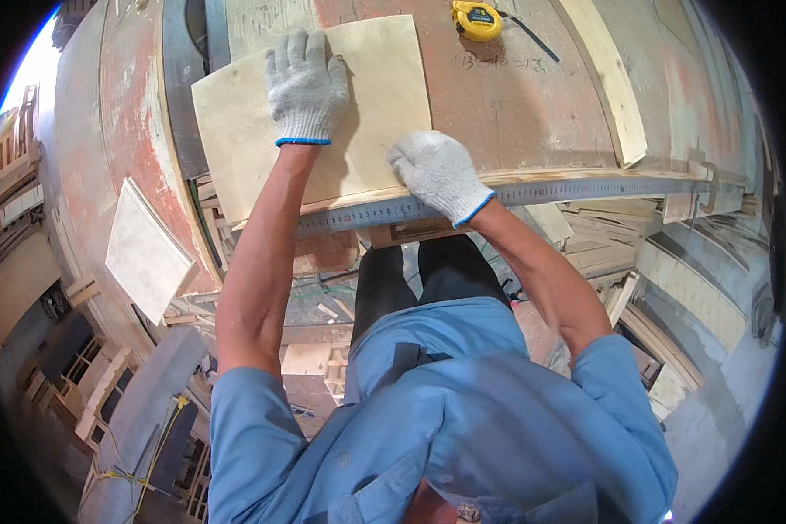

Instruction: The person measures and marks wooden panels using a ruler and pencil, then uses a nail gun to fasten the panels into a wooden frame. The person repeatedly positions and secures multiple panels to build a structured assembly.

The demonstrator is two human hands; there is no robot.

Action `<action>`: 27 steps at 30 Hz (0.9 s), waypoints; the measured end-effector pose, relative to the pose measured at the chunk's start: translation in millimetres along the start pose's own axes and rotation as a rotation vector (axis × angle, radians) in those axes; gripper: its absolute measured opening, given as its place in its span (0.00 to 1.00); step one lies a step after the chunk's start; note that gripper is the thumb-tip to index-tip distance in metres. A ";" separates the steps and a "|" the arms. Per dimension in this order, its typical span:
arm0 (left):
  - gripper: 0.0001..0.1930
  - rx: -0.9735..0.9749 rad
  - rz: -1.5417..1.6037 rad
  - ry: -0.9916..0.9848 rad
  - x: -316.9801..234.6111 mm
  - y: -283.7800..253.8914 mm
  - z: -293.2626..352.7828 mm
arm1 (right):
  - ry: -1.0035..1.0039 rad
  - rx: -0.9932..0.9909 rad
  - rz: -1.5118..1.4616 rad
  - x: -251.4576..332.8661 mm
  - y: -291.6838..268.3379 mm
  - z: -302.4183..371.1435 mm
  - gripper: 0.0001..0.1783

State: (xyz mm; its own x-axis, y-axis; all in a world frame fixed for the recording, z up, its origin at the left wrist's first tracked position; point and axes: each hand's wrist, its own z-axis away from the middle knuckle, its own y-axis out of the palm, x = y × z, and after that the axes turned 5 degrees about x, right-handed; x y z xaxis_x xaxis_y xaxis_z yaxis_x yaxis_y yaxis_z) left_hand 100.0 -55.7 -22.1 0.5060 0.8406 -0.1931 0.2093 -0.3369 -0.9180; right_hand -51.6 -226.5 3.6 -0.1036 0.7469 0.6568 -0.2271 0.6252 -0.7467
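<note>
Filling most of the upper view, a worn bench (533,113) with patchy reddish paint carries a thin pale wooden sheet (384,79), which lies flat at its near edge, left of centre. A long steel ruler (576,189) runs along that same edge, passing close by the sheet's near side. To the right, a pale wooden strip (609,79) stretches away across the bench; at lower left sits a small stack of pale panels (148,253). The two gloved hands are apart: the left hand (306,83) rests palm down on the sheet, fingers extended, while the right hand (441,173) curls at the sheet's near right corner, its fingertips hidden, so whether it grips anything cannot be told. Beyond the right hand lie a yellow tape measure (477,21) and, just beside it, a slim black pencil-like stick (533,39).
</note>
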 end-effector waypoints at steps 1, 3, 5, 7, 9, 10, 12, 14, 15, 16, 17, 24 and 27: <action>0.20 -0.019 -0.020 -0.008 -1.3 -2.6 -1.2 | 0.034 0.034 0.003 1.1 -1.1 0.4 0.09; 0.20 -0.016 -0.010 -0.030 -1.3 -1.3 -0.1 | 0.010 0.062 -0.055 -0.4 -3.8 1.0 0.09; 0.21 0.000 0.006 -0.056 -2.6 -6.2 1.3 | 0.007 0.116 0.001 4.7 -6.2 0.1 0.08; 0.21 0.001 0.010 -0.060 -4.5 -5.3 0.9 | -0.013 0.078 0.013 6.1 -6.6 -0.7 0.08; 0.21 0.003 0.013 -0.064 -2.7 -9.9 1.6 | -0.030 0.068 0.031 8.5 -3.4 -1.3 0.08; 0.21 0.052 0.014 -0.065 -4.8 -12.4 5.7 | -0.020 0.072 0.052 9.8 -3.2 0.7 0.08; 0.22 0.150 0.003 -0.050 -14.9 -25.2 15.3 | 0.004 0.059 0.081 10.6 -0.4 0.6 0.08; 0.22 0.266 0.054 0.024 -29.3 -40.9 38.6 | 0.002 0.040 0.080 8.7 0.5 0.1 0.08; 0.22 0.303 0.087 0.037 -37.8 -51.8 52.3 | 0.010 0.038 0.088 8.7 -1.4 -0.7 0.08; 0.22 0.340 0.125 0.041 -46.5 -63.3 69.5 | 0.014 0.043 0.099 9.7 -1.7 0.4 0.08; 0.22 0.336 0.122 0.036 -54.6 -69.4 83.3 | 0.034 0.051 0.121 6.3 2.1 0.2 0.10; 0.22 0.259 0.101 -0.025 -82.6 -73.9 122.0 | 0.011 0.027 0.056 19.3 -16.3 14.6 0.14; 0.23 0.204 0.106 -0.031 -90.0 -75.0 130.1 | 0.037 -0.177 0.139 14.4 -25.6 54.4 0.13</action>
State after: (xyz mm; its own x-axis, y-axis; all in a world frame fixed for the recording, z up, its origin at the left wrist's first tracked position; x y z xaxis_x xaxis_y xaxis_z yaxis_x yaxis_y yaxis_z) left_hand -70.1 -50.8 19.1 0.4896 0.8186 -0.3003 -0.0193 -0.3341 -0.9423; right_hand -99.9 -244.1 37.8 -0.0859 0.8345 0.5442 -0.0392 0.5430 -0.8388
